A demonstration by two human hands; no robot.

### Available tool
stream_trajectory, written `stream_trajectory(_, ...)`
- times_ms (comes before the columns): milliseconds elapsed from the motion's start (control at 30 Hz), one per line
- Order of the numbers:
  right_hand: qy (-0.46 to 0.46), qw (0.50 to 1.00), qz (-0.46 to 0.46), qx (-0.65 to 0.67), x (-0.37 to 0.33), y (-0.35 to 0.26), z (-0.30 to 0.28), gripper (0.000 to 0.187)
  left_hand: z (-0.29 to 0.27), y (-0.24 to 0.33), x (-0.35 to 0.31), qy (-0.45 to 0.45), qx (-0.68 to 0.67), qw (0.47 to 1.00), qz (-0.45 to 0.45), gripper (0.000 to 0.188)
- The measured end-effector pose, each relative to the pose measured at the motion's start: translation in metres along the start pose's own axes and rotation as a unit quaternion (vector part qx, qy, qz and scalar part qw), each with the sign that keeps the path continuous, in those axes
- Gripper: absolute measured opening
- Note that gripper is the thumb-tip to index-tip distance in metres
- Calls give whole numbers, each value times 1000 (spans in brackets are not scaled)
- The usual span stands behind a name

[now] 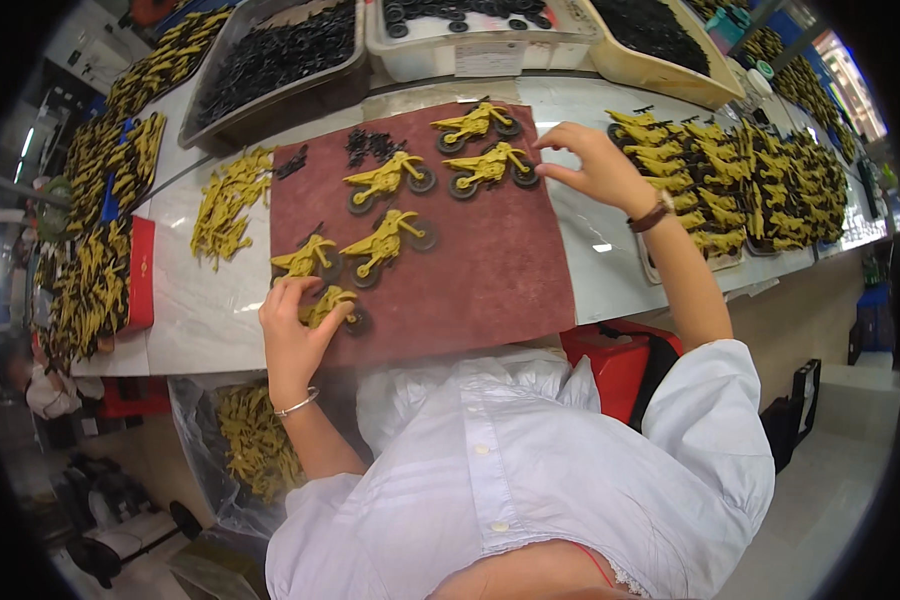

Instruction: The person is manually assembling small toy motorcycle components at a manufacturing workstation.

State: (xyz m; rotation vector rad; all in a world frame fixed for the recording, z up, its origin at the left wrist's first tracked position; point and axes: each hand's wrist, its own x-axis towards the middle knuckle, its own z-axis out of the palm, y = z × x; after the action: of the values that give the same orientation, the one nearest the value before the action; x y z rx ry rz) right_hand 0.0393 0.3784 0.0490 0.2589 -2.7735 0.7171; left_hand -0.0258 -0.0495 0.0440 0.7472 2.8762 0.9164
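Note:
My left hand (pixel 295 325) is at the mat's near left corner, thumb and fingers closed about a yellow toy motorcycle (pixel 328 304) and partly covering it. Just beyond it stand a second toy motorcycle (pixel 305 260) and a third (pixel 382 240). Farther back on the dark red mat (pixel 470 280) are more of the same toys, one (pixel 385 180) near the middle and one (pixel 473 122) at the far edge. My right hand (pixel 602 168) hovers at the mat's right edge, thumb and forefinger apart, beside the wheel of another toy motorcycle (pixel 490 168). Nothing shows between its fingers.
Small black parts (pixel 370 146) lie at the mat's far side. Loose yellow pieces (pixel 232 205) are heaped to its left. Rows of yellow-and-black toys (pixel 730 185) fill trays at right. Bins of black parts, including a grey one (pixel 270 115), line the back. A bag of yellow parts (pixel 255 430) sits below.

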Motion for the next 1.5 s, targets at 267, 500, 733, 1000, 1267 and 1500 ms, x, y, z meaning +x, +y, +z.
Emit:
stream_trajectory(267,-160,982,55,-86,45,-20,49,49,-17,-43,-16,-107,63,992,-4,61)
stream_trajectory(500,-86,994,23,-55,41,-21,44,50,-25,-39,-11,-164,6,986,0,47)
stream_trajectory(733,-126,990,-31,60,68,2,23,39,-41,-21,-15,-196,-4,981,-3,44)
stream_trajectory(1000,-216,973,70,-40,133,63,40,64,-25,-7,-3,-200,-21,977,-67,43)
stream_trajectory(1267,-372,888,72,-259,169,13,41,86,-6,-22,-1,-139,30,990,22,45)
stream_trajectory(1500,-238,944,8,-228,102,-5,7,55,-3,-19,2,-173,-13,985,-17,45)
